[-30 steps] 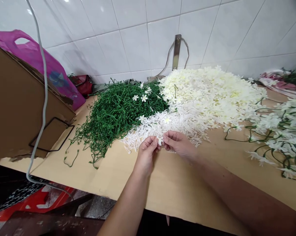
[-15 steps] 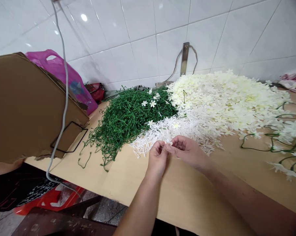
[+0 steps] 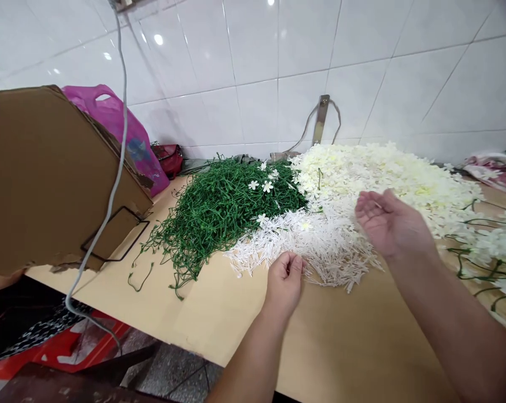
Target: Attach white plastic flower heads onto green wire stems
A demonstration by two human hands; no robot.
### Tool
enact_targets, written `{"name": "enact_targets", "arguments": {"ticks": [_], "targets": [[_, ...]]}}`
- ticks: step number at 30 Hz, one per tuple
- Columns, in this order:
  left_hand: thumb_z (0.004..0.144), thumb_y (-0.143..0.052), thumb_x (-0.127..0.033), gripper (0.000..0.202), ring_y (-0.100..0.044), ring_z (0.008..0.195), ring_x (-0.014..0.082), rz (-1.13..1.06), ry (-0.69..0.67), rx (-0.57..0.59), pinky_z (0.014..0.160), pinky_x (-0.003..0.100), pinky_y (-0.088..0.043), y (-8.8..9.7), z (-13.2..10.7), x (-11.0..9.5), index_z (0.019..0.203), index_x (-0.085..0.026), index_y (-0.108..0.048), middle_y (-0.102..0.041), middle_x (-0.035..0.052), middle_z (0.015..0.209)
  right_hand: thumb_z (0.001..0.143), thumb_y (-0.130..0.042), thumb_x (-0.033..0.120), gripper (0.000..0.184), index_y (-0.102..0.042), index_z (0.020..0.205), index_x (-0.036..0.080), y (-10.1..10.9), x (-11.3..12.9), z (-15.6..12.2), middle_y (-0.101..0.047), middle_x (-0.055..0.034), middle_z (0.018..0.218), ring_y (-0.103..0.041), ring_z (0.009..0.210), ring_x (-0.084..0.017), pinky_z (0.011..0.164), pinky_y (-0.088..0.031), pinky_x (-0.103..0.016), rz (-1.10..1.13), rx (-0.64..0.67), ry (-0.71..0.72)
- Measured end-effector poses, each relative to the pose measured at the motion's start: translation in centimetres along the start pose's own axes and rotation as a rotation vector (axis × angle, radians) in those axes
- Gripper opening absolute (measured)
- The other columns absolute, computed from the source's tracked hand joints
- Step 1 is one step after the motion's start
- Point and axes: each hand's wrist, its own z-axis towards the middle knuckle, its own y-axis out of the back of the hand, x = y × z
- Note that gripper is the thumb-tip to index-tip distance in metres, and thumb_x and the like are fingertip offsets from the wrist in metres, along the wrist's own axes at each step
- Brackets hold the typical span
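Note:
My left hand (image 3: 285, 277) hovers at the near edge of a heap of small white plastic pieces (image 3: 315, 240), fingers curled in a pinch; what it holds is too small to make out. My right hand (image 3: 389, 223) is raised over the right part of that heap, palm turned up and fingers loosely apart, with nothing visible in it. Behind it spreads a big pile of cream fabric flower heads (image 3: 387, 176). To the left lies a mound of green plastic stems (image 3: 223, 207) with a few white flowers on top.
A tilted cardboard box (image 3: 47, 179) stands at the left with a grey cable (image 3: 114, 168) hanging across it. A pink plastic bag (image 3: 129, 134) leans on the tiled wall. Finished flower vines (image 3: 492, 246) lie at the right. The wooden table (image 3: 320, 341) edge runs close to me.
My hands were pinched together on a tiny white piece. The right hand has lifted away to the right and opened, palm up; the left stays pinched near the white heap. The view shifted left.

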Motion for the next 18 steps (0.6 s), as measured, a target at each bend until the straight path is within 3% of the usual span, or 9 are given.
{"name": "enact_targets", "arguments": {"ticks": [3,6,8,10,11,13,18], "targets": [[0.078,-0.047,-0.03,0.02,-0.039,0.056,0.0091,0.034,0.004,0.013,0.055,0.022,-0.032,0.0,-0.1,0.0,0.064,-0.016,-0.049,-0.044,-0.0028,0.057,0.072,-0.063,0.024,0.012,-0.058,0.081,0.017,-2.7,-2.8,-1.8,-0.059,-0.0048,0.088,-0.058,0.081,-0.013,0.078,-0.052,-0.028,-0.22,0.168,-0.006],[0.077,-0.046,-0.027,0.018,-0.039,0.055,0.0093,0.065,-0.02,0.026,0.054,0.022,-0.032,0.1,-0.2,0.3,0.064,-0.016,-0.05,-0.043,-0.003,0.055,0.073,-0.061,0.028,0.016,-0.059,0.084,0.016,-6.8,-6.2,-3.8,-0.061,-0.0062,0.083,-0.059,0.074,-0.014,0.072,-0.052,-0.033,-0.679,0.438,0.06],[0.075,-0.046,-0.022,0.016,-0.04,0.056,0.01,0.067,-0.039,0.015,0.054,0.022,-0.033,0.1,-0.1,0.5,0.062,-0.016,-0.051,-0.044,-0.0024,0.055,0.076,-0.058,0.028,0.017,-0.061,0.085,0.014,-9.5,-8.3,-4.8,-0.062,-0.0082,0.085,-0.058,0.077,-0.016,0.075,-0.049,-0.033,-1.098,0.682,0.276],[0.071,-0.047,-0.014,0.013,-0.044,0.059,0.0115,0.06,-0.04,-0.006,0.055,0.023,-0.035,0.1,-0.1,0.7,0.059,-0.015,-0.052,-0.048,-0.001,0.056,0.076,-0.058,0.027,0.025,-0.059,0.098,0.015,-11.7,-10.3,-5.2,-0.058,-0.0119,0.1,-0.055,0.091,-0.021,0.08,-0.046,-0.035,-1.537,0.843,0.591],[0.069,-0.047,-0.011,0.012,-0.045,0.061,0.0125,0.053,-0.034,-0.009,0.056,0.023,-0.036,0.1,-0.1,0.7,0.058,-0.015,-0.052,-0.049,-0.0002,0.057,0.076,-0.059,0.027,0.029,-0.057,0.102,0.015,-12.5,-11.2,-5.1,-0.055,-0.0139,0.103,-0.053,0.097,-0.024,0.078,-0.045,-0.035,-1.73,0.89,0.681],[0.065,-0.045,-0.007,0.013,-0.047,0.063,0.0136,0.039,-0.011,-0.01,0.057,0.023,-0.037,0.1,0.0,0.8,0.057,-0.014,-0.052,-0.051,0.0008,0.058,0.073,-0.061,0.021,0.03,-0.057,0.101,0.012,-13.5,-12.7,-4.7,-0.055,-0.0173,0.102,-0.053,0.098,-0.028,0.075,-0.045,-0.036,-1.84,0.915,0.702],[0.07,-0.043,-0.012,0.013,-0.044,0.06,0.0125,0.077,-0.042,-0.012,0.056,0.024,-0.036,0.2,0.1,1.1,0.059,-0.015,-0.05,-0.049,0.0003,0.059,0.078,-0.052,0.016,0.013,-0.06,0.089,0.015,-13.6,-13.3,-2.9,-0.061,-0.0116,0.09,-0.058,0.086,-0.023,0.072,-0.044,-0.032,-1.895,0.926,0.678]]}}
